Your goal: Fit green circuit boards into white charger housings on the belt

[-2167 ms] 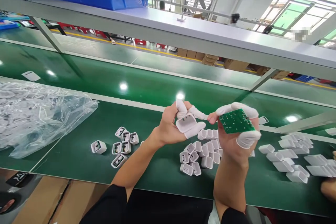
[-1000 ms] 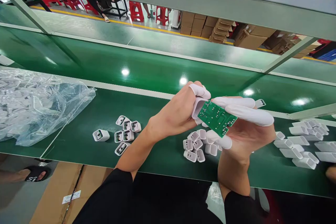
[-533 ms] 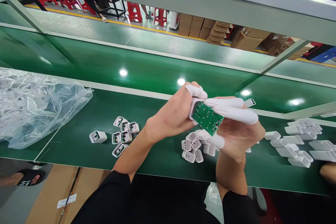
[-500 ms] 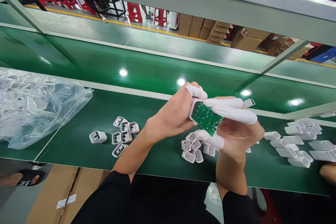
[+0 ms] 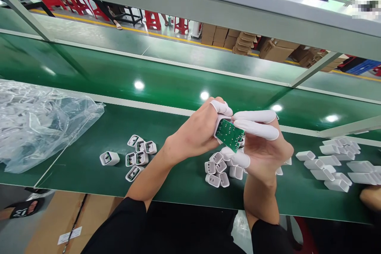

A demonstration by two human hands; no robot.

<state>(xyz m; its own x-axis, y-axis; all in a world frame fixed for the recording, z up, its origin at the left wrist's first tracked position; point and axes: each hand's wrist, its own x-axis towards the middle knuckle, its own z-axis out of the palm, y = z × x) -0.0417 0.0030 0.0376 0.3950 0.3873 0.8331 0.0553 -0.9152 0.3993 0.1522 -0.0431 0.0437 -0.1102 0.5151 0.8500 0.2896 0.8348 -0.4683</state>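
Note:
My left hand (image 5: pixel 202 125), with a white finger cot on the finger that shows, is closed around a white charger housing (image 5: pixel 218 126). A green circuit board (image 5: pixel 229 134) sits partly inside the housing's open end, its soldered face toward me. My right hand (image 5: pixel 262 139), in white finger cots, has its fingers at the board's outer end, pinching it. Below the hands lies a cluster of white housings (image 5: pixel 218 168) with slots in their ends. To the left stand several housings (image 5: pixel 139 154) with boards inside.
A clear plastic bag (image 5: pixel 47 123) of white parts lies at the left of the green bench (image 5: pixel 178 182). More white housings (image 5: pixel 330 162) are grouped at the right, near another person's arm (image 5: pixel 370 196). A metal shelf beam (image 5: pixel 190 12) crosses above the green surface.
The circuit board has gone further into the housing, and less of it shows. My right hand has moved left, toward my left hand. The view has shifted slightly.

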